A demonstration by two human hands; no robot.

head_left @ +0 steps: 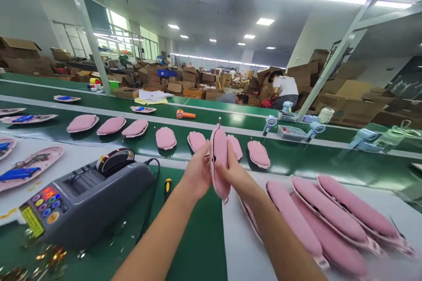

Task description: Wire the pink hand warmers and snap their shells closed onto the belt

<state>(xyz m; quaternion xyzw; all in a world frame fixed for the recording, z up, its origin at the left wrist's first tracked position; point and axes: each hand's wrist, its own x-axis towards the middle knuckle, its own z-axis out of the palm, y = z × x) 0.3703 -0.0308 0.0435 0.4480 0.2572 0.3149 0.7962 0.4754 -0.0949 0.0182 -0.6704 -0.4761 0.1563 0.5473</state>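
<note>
A pink oval case (220, 153) is held upright between both hands near the middle of the head view. Its dark-marked side seam faces me, and a small wire end sticks up from its top. My left hand (198, 173) grips the left side, fingers partly hidden behind it. My right hand (232, 169) presses on the right side, with its thumb across the front. Behind the hands, pink shells (165, 138) lie in a row on the green belt (280, 153). At the right, several long pink cases (329, 210) lie close together on a white surface.
A grey tape dispenser (89, 197) stands at the left beside a yellow-black screwdriver (168, 189). Open shells with blue parts (20, 173) lie at far left. Beyond are an orange handheld item (185, 114), small fans (269, 124) and a clear parts box (292, 132). A person (285, 88) bends among cartons.
</note>
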